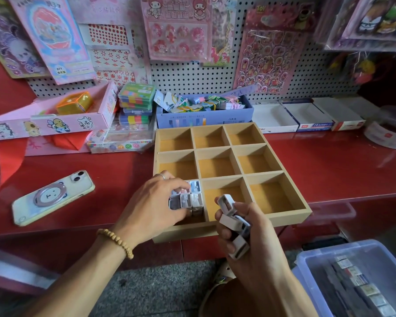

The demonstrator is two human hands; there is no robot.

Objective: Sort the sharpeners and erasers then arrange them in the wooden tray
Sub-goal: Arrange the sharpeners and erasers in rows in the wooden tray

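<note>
head view: left hand (151,202) pinches sharpeners (189,197) in tray (284,221) corner; right hand (245,232) grips more.

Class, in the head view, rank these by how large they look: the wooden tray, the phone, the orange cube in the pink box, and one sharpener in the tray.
1. wooden tray
2. phone
3. orange cube
4. sharpener
The cube sits farther from the camera, so its true size against the phone is unsure.
</note>
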